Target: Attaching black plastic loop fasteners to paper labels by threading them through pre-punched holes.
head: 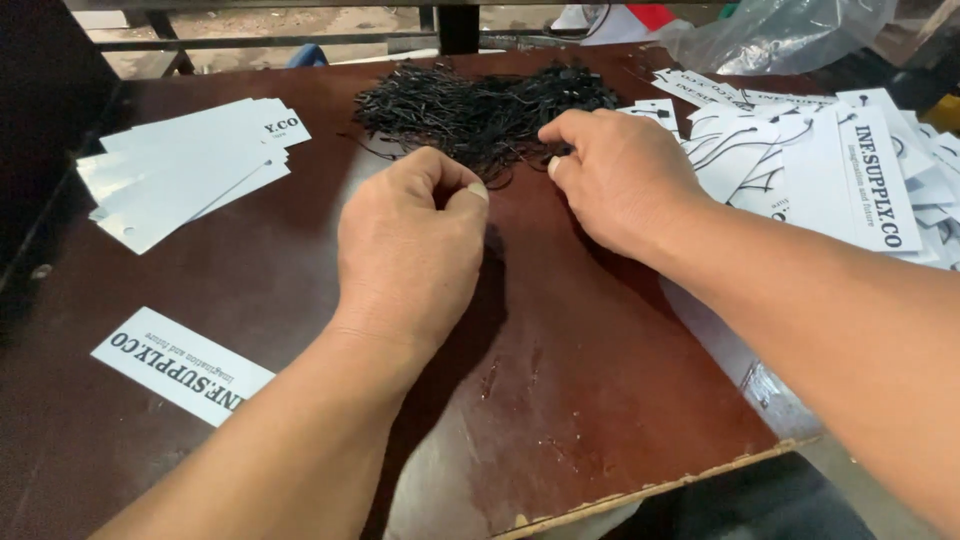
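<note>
hands meet at the near edge of a heap of black strings [480, 105] in the upper middle of the frame: the left hand [410, 250] curled with thumb pinched to forefinger, the right hand [615, 175] with fingertips closed on a few strands. white paper tags lie in a stack [180, 165] at upper left, a single tag [180, 365] at lower left, and a strung pile [830, 150] at upper right, all on the dark brown table [560, 400].

I see the pile of string loops [480, 105] at back centre of counter [560, 400]. Stack of hang tags [180, 170] lies left of it, strung tags [820, 160] right, w/ one single tag [180, 365] near front-left. Plastic bag [780, 35] behind, far right.
</note>
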